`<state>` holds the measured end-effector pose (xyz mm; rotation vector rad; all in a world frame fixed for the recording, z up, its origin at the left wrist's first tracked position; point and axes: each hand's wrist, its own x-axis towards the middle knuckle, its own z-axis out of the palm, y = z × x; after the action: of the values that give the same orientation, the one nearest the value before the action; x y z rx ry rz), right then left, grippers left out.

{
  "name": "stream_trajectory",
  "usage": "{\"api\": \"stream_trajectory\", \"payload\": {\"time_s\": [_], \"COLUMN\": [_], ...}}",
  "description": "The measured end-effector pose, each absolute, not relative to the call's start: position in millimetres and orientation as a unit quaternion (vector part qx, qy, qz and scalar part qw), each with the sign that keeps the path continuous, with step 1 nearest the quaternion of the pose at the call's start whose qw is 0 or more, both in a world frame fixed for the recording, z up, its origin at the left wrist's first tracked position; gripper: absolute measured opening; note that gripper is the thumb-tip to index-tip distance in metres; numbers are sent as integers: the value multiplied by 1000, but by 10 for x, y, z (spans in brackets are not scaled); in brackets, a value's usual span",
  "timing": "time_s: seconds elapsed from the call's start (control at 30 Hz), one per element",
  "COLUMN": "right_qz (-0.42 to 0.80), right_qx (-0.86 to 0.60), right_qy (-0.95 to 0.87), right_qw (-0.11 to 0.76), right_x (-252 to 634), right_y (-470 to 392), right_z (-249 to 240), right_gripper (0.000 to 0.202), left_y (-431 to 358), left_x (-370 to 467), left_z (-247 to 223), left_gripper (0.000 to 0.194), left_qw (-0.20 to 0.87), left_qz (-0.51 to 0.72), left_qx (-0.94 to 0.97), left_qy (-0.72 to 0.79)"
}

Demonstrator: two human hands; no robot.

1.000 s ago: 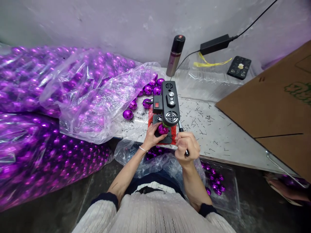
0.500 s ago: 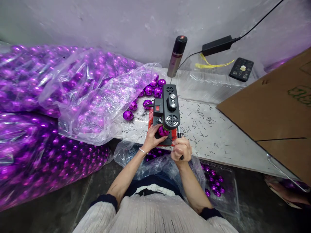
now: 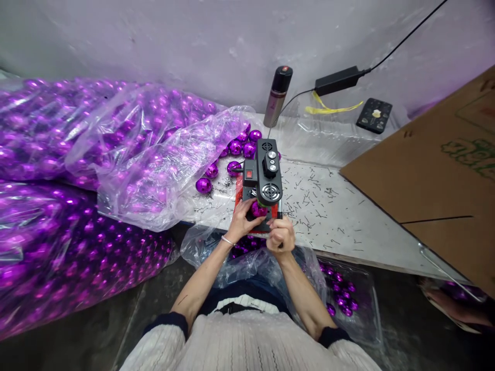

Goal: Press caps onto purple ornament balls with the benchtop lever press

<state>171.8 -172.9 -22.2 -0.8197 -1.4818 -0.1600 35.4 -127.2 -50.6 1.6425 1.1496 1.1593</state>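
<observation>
A shiny purple mirror ball ornament (image 3: 259, 209) sits under the front end of a black bench press machine (image 3: 269, 167). My left hand (image 3: 243, 220) grips this ball from the left, thumb in front and fingers behind. Closed around the machine's black lever handle (image 3: 281, 245) is my right hand (image 3: 280, 234), just right of the ball. The handle is mostly covered by my fingers. Beneath the machine lies a red mat (image 3: 238, 193). Several loose purple balls (image 3: 203, 185) rest on the table left of the machine.
Big clear bags of purple balls (image 3: 77, 247) fill the left side. A dark-capped bottle (image 3: 277, 95), a black power adapter (image 3: 337, 80) and a black case (image 3: 375, 115) stand behind. Black scraps litter the white table (image 3: 320, 232). A cardboard box (image 3: 433, 170) is at right; a clear bin (image 3: 373, 309) sits below.
My right hand and the lever handle have shifted slightly left, toward the ball. My left hand stays on the ball under the machine. The view has turned a little.
</observation>
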Motion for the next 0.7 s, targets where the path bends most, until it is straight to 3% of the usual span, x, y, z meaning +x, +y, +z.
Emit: {"api": "stream_trajectory", "payload": {"time_s": [0.13, 0.33, 0.43, 0.6, 0.7], "right_qz": [-68, -22, -13, -31, -32], "right_qx": [-367, -448, -445, -423, -421], "right_qy": [-646, -616, -626, -656, -652], "right_qw": [665, 648, 640, 624, 630], "right_x": [1705, 1692, 1706, 1744, 1752], "right_y": [-1737, -1822, -1837, -1865, -1872], "right_z": [-111, 423, 551, 438, 364], "right_gripper": [33, 28, 27, 25, 25], "left_y": [-1250, -1343, -1592, -1941, -1715], "left_x": [361, 351, 296, 103, -80], "left_z": [-525, -568, -640, -753, -646], "left_gripper": [55, 60, 61, 89, 72], "left_qw": [400, 368, 284, 117, 40], "left_qz": [466, 472, 448, 426, 453], "left_qx": [647, 663, 730, 800, 733], "left_qy": [452, 450, 431, 406, 505]}}
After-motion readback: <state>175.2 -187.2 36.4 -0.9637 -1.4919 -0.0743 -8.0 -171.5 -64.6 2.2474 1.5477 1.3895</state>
